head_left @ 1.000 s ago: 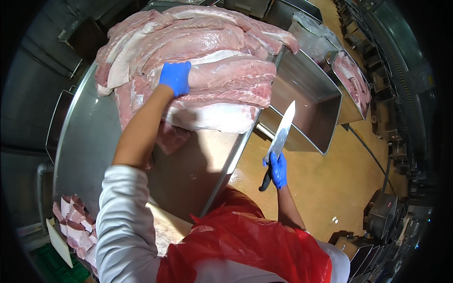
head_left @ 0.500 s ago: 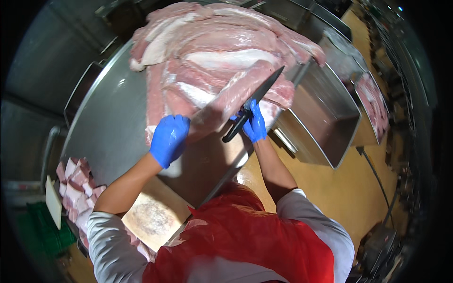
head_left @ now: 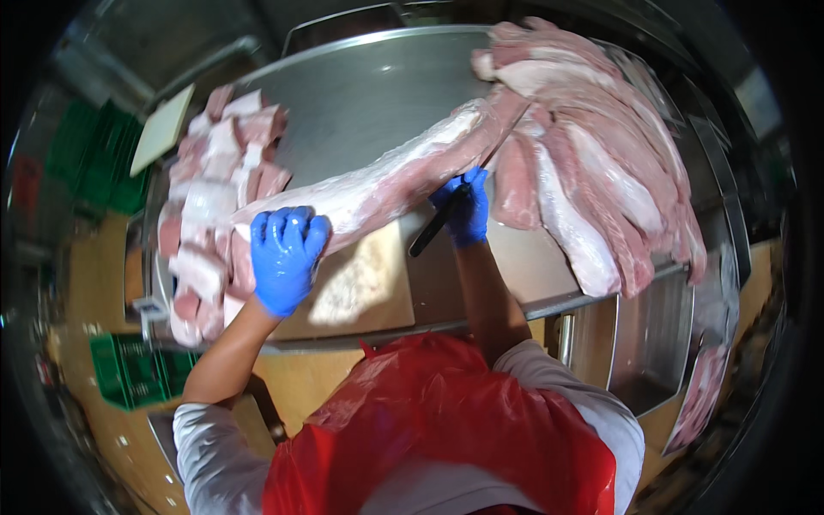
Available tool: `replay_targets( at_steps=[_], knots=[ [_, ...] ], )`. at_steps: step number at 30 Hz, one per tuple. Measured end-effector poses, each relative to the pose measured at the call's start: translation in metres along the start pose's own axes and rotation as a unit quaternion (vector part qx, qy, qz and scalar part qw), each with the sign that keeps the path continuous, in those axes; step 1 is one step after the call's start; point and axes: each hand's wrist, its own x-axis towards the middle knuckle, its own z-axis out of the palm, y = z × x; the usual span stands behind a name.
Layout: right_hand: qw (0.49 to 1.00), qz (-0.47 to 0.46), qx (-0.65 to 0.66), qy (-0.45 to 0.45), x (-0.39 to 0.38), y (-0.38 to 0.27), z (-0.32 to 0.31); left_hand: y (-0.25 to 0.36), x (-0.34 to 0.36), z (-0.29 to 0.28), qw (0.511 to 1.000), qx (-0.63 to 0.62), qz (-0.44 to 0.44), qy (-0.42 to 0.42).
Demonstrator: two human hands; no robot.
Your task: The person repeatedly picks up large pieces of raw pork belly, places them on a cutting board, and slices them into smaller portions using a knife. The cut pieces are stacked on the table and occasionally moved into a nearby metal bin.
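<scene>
The long pork cut (head_left: 386, 184) is stretched over the cutting board (head_left: 360, 283), gripped by the left hand (head_left: 286, 257); the knife (head_left: 438, 225) is clenched in the right hand (head_left: 463, 206). Probably best kept taut, sliced evenly.

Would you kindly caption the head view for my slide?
Blue-gloved left hand and knife-holding right hand drag a long meat cut onto a cutting board.

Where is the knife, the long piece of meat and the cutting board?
knife (head_left: 436, 225), head view, on its dark handle.
long piece of meat (head_left: 386, 184), head view, on its middle.
cutting board (head_left: 365, 287), head view, on its bare top.
</scene>
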Motion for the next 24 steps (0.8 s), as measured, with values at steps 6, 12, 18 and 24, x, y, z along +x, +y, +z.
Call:
replay_targets(
  at_steps=[6,12,18,24],
  knots=[
    [0.935,0.131,-0.235,0.231,-0.048,0.099,-0.042,-0.009,-0.14,0.06,0.991,-0.039,-0.124,-0.04],
    [0.924,0.208,-0.218,0.234,-0.12,0.06,0.004,0.038,-0.272,0.084,0.952,-0.093,-0.258,-0.133],
    [0.893,0.222,-0.311,0.239,-0.172,0.016,0.005,-0.002,-0.206,0.067,0.739,-0.421,-0.336,-0.404],
    [0.871,0.217,-0.342,0.279,-0.187,0.052,0.038,-0.003,-0.16,0.196,0.789,-0.521,-0.301,-0.121]
  ],
)
